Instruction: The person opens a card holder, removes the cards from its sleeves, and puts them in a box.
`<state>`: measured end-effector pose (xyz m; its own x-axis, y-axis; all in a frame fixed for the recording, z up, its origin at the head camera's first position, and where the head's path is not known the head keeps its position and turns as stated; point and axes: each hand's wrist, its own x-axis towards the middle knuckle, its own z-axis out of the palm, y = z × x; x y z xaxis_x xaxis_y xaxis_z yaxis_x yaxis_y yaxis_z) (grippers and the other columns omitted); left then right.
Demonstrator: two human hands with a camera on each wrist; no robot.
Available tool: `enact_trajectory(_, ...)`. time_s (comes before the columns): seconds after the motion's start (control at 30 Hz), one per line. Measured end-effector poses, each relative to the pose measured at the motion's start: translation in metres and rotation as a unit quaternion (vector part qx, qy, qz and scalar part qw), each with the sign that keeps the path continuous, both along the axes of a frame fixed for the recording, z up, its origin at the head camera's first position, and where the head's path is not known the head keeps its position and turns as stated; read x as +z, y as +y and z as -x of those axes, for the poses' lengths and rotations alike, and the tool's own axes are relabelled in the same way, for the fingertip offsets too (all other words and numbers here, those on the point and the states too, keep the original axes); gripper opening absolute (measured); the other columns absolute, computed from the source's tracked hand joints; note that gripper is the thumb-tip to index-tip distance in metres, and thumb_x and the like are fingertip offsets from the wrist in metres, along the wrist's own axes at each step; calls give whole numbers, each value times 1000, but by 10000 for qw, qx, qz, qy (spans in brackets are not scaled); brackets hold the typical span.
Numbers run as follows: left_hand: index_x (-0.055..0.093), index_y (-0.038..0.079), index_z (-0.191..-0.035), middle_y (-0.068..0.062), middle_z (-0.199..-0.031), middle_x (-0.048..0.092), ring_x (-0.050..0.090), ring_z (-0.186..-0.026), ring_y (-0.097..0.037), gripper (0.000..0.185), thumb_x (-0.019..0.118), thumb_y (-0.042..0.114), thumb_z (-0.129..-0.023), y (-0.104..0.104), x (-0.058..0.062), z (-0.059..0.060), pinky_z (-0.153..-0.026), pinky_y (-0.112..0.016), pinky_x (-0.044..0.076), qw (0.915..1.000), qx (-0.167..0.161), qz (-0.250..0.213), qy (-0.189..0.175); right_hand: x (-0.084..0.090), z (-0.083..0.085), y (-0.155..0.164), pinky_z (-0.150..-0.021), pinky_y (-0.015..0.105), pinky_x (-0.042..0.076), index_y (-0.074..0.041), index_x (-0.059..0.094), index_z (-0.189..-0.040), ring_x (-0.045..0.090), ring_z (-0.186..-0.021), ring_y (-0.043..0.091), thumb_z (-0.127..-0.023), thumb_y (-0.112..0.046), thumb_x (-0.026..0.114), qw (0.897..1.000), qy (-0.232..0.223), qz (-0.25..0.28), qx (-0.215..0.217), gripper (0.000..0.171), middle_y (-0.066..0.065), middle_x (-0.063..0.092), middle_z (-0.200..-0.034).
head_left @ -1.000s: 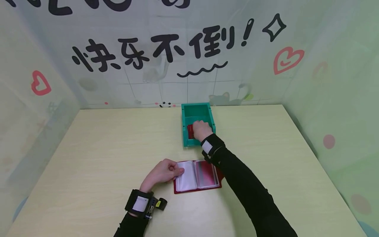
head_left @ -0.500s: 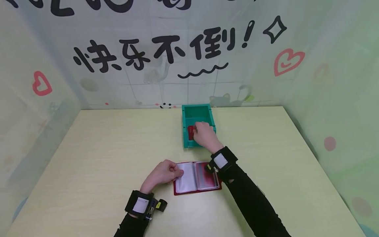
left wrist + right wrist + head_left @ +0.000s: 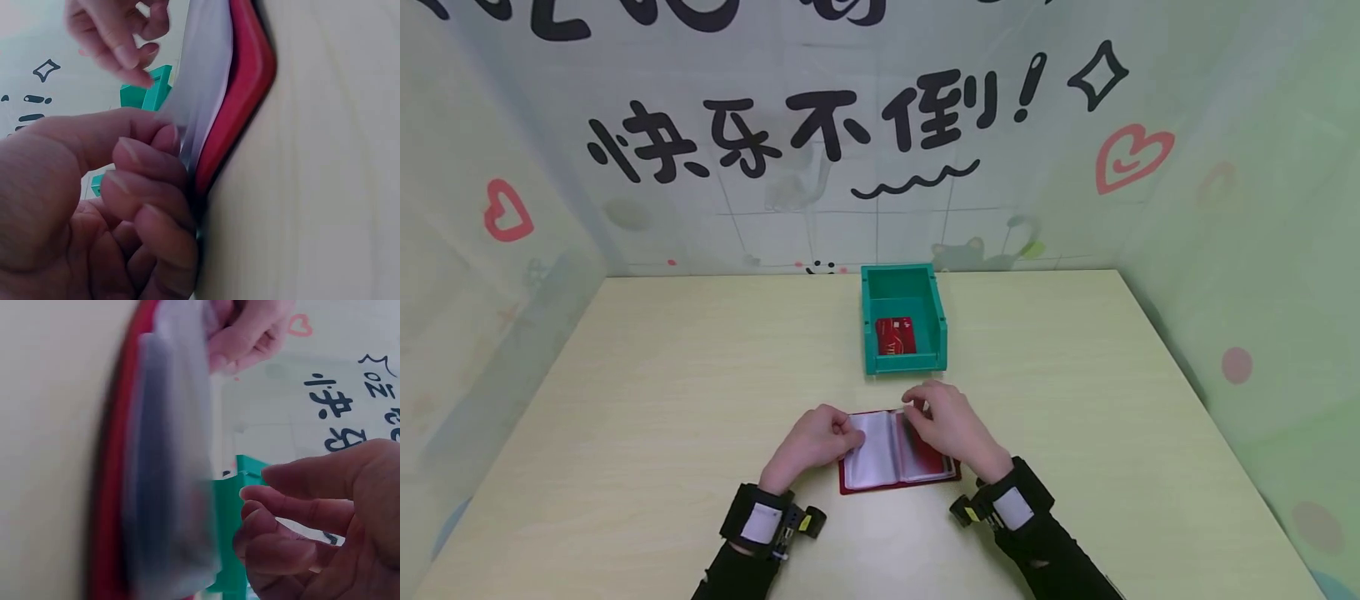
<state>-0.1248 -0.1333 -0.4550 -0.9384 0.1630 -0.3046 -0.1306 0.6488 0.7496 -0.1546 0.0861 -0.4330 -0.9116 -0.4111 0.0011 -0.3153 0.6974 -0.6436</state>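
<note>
A red card holder (image 3: 880, 457) lies open on the table, its clear sleeves up. My left hand (image 3: 820, 435) pinches the left edge of the sleeves between thumb and curled fingers (image 3: 147, 165), next to the red cover (image 3: 250, 75). My right hand (image 3: 942, 418) hovers over the holder's right page with loosely curled fingers (image 3: 294, 512) and holds nothing. Behind the holder stands a green bin (image 3: 867, 321) with a red card (image 3: 896, 335) lying flat inside. The blurred sleeves (image 3: 169, 487) fill the right wrist view.
The pale wooden table (image 3: 662, 375) is enclosed by printed walls at the back and both sides. The bin (image 3: 153, 90) sits about a hand's width beyond the holder, at mid table.
My right hand has left the bin, leaving the red card inside, and come back toward me to above the holder's right page. The left hand has stayed put.
</note>
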Motion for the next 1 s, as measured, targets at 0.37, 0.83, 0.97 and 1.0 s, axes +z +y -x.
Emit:
enact_trajectory(0.37, 65, 9, -67, 3, -56, 50, 45, -54, -12, 25, 69, 17, -91, 0, -4, 4, -53, -23, 33, 9997, 103, -65, 196, -29, -5, 27, -69, 20, 44, -1, 67, -127, 49, -87, 13, -89, -14, 76, 9993, -198, 244, 182, 41, 5, 56, -99)
enact_trajectory(0.83, 61, 9, -66, 2, -56, 46, 44, -52, -12, 23, 67, 8, -88, 3, -4, 0, -50, -22, 30, 9939, 443, 309, 963, -39, 4, 34, -68, 22, 44, -5, 70, -117, 48, -88, 16, -81, -20, 85, 9969, -437, 569, -333, 42, 7, 54, -101)
enact_trajectory(0.97, 62, 8, -72, 0, -58, 51, 47, -54, -14, 17, 70, 11, -87, 6, -1, -1, -50, -24, 33, 9899, 584, 645, 1121, -39, 5, 33, -67, 22, 46, -5, 69, -115, 49, -88, 17, -81, -20, 85, 9962, -460, 580, -447, 40, 8, 55, -100)
enact_trajectory(1.0, 62, 8, -76, -1, -60, 52, 48, -55, -14, 15, 71, 13, -87, 7, 0, -2, -51, -24, 34, 9889, 637, 722, 1133, -39, 6, 33, -67, 22, 45, -4, 68, -115, 49, -88, 17, -81, -20, 85, 9961, -460, 581, -479, 41, 8, 55, -100)
